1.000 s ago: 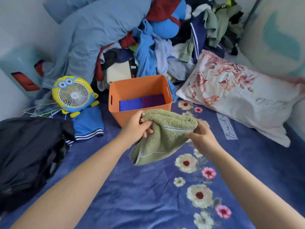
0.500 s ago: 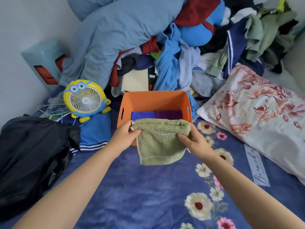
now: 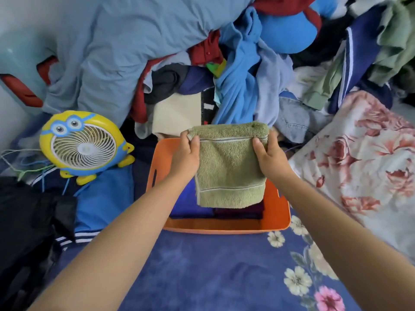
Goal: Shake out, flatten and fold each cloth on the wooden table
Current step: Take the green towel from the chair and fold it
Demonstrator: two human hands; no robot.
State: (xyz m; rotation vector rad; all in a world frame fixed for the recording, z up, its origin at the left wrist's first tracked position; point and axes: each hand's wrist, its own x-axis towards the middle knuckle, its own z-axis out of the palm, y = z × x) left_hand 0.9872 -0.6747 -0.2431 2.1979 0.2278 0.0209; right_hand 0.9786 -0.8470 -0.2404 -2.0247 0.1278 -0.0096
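Note:
A folded green towel hangs over the orange bin. My left hand pinches its top left corner. My right hand pinches the top right corner. The towel's lower edge dangles inside the bin, above a folded blue cloth and a folded purple cloth that lie on the bin's floor.
A big heap of loose clothes rises behind the bin. A yellow cartoon fan stands to the left, with a black garment in front of it. A floral pillow lies to the right. Everything rests on a blue flowered sheet.
Both hands have carried the folded towel forward from above the sheet to over the orange bin. The view has moved closer to the bin.

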